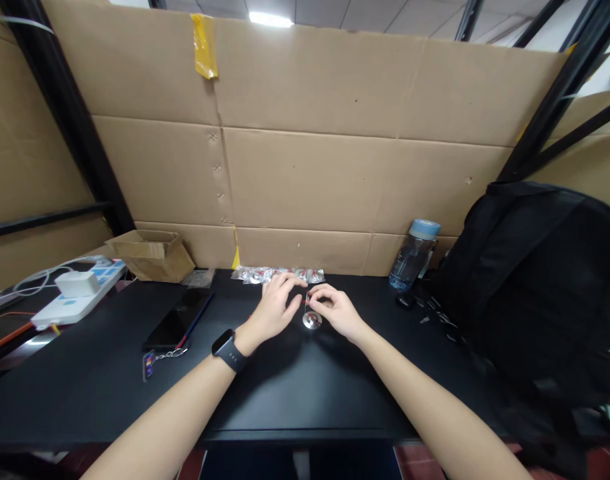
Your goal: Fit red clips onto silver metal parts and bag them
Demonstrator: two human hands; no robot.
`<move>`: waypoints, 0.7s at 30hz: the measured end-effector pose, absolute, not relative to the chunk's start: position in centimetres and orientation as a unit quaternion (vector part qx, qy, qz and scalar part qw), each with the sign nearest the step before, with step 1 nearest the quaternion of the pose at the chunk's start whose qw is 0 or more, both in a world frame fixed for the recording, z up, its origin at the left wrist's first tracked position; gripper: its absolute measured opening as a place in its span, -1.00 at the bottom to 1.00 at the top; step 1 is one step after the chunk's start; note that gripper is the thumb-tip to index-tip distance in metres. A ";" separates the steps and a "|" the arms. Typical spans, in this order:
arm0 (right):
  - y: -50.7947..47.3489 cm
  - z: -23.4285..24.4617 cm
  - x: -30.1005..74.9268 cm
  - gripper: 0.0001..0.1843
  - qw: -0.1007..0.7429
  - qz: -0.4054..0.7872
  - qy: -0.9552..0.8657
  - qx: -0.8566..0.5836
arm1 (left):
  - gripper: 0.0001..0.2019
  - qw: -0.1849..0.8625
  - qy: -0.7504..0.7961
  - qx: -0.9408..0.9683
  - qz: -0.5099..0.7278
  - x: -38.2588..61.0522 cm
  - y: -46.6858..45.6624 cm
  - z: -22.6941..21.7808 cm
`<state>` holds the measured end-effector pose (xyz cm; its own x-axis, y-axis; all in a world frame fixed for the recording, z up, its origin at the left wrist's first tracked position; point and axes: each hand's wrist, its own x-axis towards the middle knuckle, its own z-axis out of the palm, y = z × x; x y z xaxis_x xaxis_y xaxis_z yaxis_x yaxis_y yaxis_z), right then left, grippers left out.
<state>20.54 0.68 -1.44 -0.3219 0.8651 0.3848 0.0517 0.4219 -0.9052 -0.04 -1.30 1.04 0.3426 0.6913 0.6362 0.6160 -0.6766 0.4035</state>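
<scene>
Both my hands meet over the middle of a black table (285, 380). My left hand (275, 307), with a black smartwatch (229, 349) on its wrist, has its fingers curled and pinched toward a small red piece (305, 302). My right hand (337, 310) pinches the same small piece from the other side. A small round silver part (312, 321) lies or hangs just below the two hands. Whether it is joined to the red piece is unclear. Behind the hands lies a row of clear plastic bags (279, 274) with several similar silver and red parts.
A phone (177, 320) and keyring (157, 360) lie left of the hands, a small open cardboard box (152, 253) and a white power strip (77, 297) further left. A water bottle (413, 255) and a black backpack (535, 287) stand right. Cardboard walls enclose the back.
</scene>
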 end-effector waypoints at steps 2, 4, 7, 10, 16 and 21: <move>0.8 -1.5 20.6 -0.70 0.474 0.417 -0.698 -0.338 | -0.68 0.045 0.389 0.834 0.389 -0.2 -1.5 1.3; 0.9 -1.5 20.7 -0.69 0.467 0.410 -0.705 -0.342 | -0.62 0.033 0.380 0.852 0.358 -0.3 -1.7 1.5; 1.0 -1.6 20.8 -0.71 0.457 0.413 -0.711 -0.341 | -0.63 0.013 0.392 0.858 0.332 -0.3 -1.7 1.3; 1.1 -1.7 20.8 -0.74 0.457 0.409 -0.714 -0.338 | -0.72 0.008 0.407 0.860 0.308 -0.5 -1.5 0.9; 1.0 -1.6 20.9 -0.83 0.423 0.328 -0.757 -0.375 | -0.78 0.011 0.410 0.873 0.266 -0.8 -1.2 0.4; 0.5 -1.6 20.2 -0.87 0.414 0.274 -0.781 -0.379 | -0.80 0.062 0.433 0.851 0.290 -0.3 -0.4 -0.5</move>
